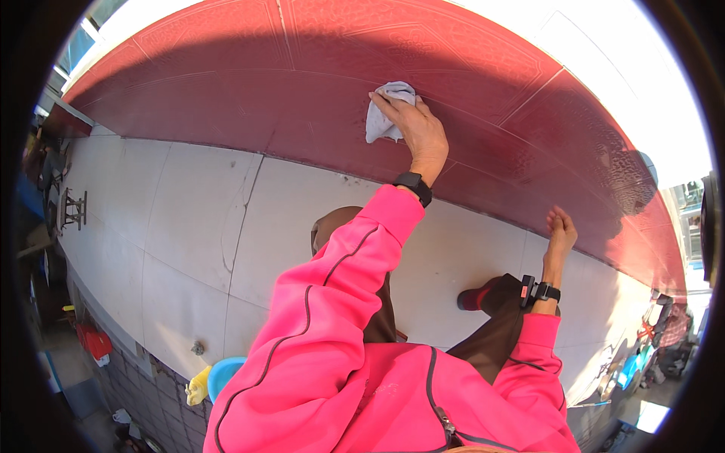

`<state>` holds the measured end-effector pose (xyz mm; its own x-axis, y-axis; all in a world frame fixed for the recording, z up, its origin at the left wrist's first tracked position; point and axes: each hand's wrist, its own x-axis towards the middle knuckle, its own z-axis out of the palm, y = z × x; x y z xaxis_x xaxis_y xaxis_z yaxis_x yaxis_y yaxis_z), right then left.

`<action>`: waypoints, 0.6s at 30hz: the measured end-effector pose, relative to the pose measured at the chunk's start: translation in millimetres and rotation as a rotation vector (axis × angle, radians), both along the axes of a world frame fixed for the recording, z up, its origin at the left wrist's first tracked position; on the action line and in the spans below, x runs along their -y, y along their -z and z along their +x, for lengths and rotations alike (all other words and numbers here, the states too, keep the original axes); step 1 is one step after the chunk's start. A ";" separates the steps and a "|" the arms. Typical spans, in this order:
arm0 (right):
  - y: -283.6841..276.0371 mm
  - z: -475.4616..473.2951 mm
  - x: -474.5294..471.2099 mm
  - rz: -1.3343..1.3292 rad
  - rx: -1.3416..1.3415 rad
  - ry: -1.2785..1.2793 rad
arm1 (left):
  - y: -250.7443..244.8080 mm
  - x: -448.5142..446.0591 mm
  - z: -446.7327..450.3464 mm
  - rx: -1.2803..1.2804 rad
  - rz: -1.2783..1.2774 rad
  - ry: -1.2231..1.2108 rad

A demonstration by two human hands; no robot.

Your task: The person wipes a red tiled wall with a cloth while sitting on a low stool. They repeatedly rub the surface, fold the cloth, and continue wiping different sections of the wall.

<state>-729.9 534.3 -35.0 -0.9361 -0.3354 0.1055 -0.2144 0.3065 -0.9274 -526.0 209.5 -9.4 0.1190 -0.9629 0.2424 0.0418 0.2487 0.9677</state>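
My left hand (422, 127) presses a pale grey cloth (382, 122) against a red tiled wall face (317, 113) with raised patterns. The cloth is bunched under the fingers, and its lower corner hangs free. Further right, my right hand (561, 229) hovers in front of the lower part of the same wall, its fingers loosely bent and nothing visible in them. A wet-looking dark patch (628, 181) glistens on the red tiles above and right of that hand.
Pale floor tiles (192, 204) run along the wall's foot. Behind me at left stand a blue basin (224, 374) and a yellow cloth-like item (197, 387). A small stool (73, 209) stands far left. Clutter with a light-blue container (631, 368) lies far right.
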 end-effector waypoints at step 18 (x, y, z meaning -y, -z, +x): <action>19.2 6.1 13.4 0.063 -0.041 -0.073 | 20.1 143.5 114.0 -0.163 -0.075 -0.309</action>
